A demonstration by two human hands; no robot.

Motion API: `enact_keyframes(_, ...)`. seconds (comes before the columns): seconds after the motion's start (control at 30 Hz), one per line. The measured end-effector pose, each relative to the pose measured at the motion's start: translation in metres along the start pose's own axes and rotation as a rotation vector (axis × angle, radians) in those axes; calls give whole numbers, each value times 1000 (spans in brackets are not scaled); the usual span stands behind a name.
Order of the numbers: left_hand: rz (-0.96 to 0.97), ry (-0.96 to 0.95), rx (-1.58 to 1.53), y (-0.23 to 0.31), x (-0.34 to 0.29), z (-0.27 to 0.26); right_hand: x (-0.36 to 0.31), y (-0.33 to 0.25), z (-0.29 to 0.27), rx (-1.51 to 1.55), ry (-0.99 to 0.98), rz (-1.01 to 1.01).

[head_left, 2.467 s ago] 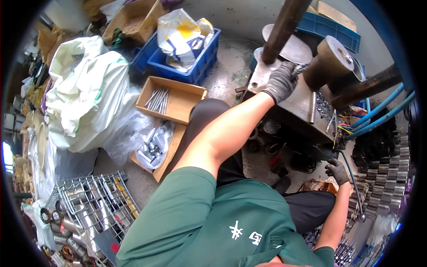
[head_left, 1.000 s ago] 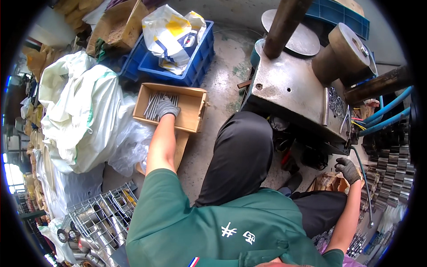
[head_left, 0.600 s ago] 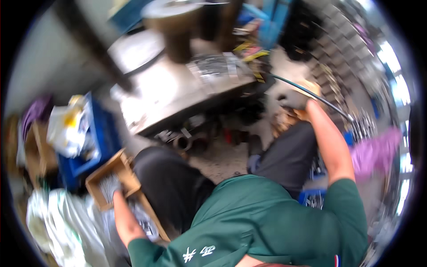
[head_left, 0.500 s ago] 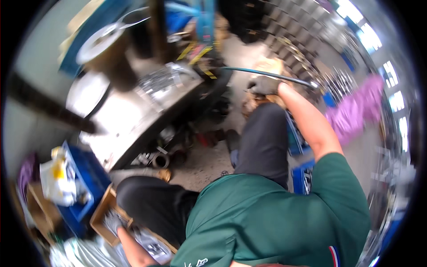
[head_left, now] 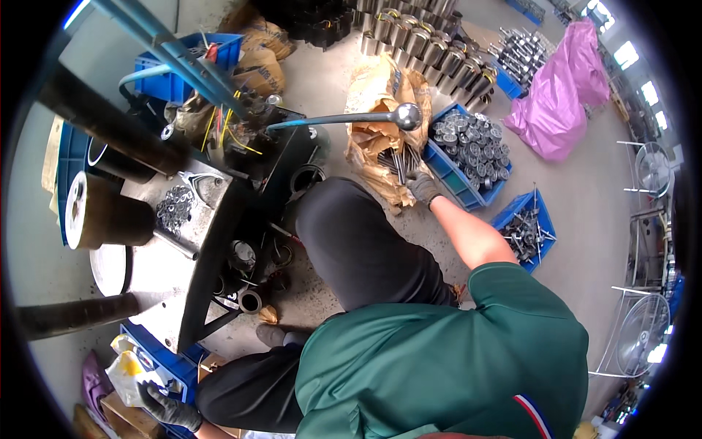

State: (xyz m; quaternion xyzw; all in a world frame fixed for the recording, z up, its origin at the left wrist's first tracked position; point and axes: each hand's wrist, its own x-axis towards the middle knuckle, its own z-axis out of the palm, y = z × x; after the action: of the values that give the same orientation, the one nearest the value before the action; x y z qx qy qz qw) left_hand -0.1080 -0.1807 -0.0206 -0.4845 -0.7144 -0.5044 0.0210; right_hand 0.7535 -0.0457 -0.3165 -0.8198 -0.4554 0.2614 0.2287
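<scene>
Metal rods (head_left: 400, 164) lie in the crumpled paper bag (head_left: 371, 89), where the right hand (head_left: 423, 189) reaches, seemingly to pick some; whether it grips any, I cannot tell. Lifting one out calls for a pinch. The left hand (head_left: 170, 410), fingers spread, looks empty near the plastic bag (head_left: 127, 377).

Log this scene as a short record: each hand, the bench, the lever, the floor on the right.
Left hand: gloved left hand, fingers extended, by a white and yellow bag at a blue crate; contact unclear
Right hand: gloved right hand, at the mouth of a brown paper bag containing metal rods; grip unclear
Bench: metal bench bearing a pile of small metal parts
Lever: ball-ended lever, overlapping the paper bag in view
Right floor: blue bin of round metal parts; pink-purple bag
</scene>
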Motion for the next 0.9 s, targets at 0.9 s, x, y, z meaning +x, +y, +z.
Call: enact_keyframes(0.9, -100, -255, -114, 2, 45, 123, 127, 89, 58, 775, -39, 304)
